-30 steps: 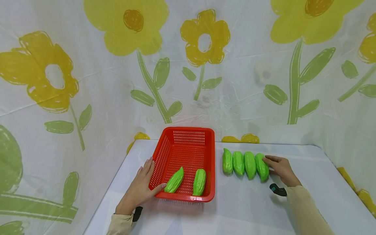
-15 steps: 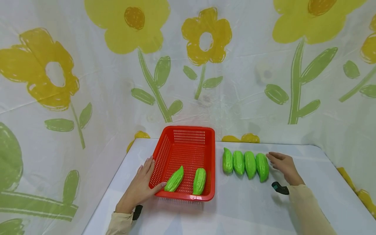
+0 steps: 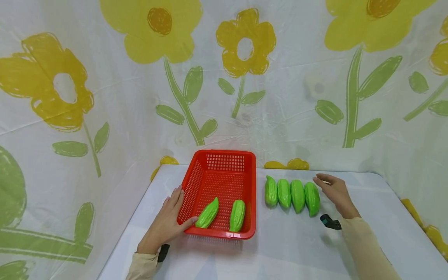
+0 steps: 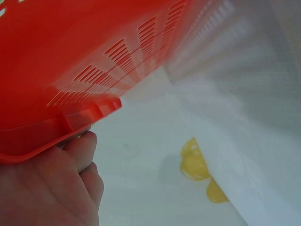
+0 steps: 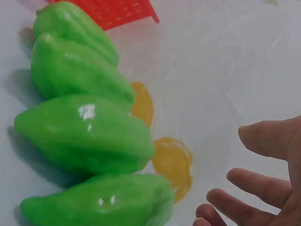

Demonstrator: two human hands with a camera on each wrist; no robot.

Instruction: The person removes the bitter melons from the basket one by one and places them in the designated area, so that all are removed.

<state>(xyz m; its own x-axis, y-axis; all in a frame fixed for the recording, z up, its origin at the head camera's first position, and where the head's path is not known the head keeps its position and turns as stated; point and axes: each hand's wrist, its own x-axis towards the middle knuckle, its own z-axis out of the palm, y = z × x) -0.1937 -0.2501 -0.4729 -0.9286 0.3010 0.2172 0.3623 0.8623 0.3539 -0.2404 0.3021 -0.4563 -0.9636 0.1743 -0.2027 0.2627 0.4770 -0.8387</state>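
Note:
On the table, several glossy green bitter melons stand side by side right of a red plastic basket (image 3: 250, 194). Two more, a slanted bitter melon (image 3: 207, 212) and a straighter bitter melon (image 3: 237, 216), lie in its near end. My left hand (image 3: 162, 225) rests along the basket's left rim, fingers extended and thumb at the near corner; the left wrist view shows the fingers (image 4: 82, 150) at the rim's edge. My right hand (image 3: 336, 192) hovers with nothing in it, beside the rightmost bitter melon (image 3: 312, 199). In the right wrist view a gap separates its fingers (image 5: 249, 183) from the row.
The white table (image 3: 280, 249) ends at a back edge close behind the basket and the row. White curtains with printed yellow flowers (image 3: 245, 46) hang at the back and both sides. A black strap piece (image 3: 330, 222) juts from the right wrist.
My right hand has let go of the rightmost bitter melon and moved off it, slightly back and up. The left hand and the basket have stayed put.

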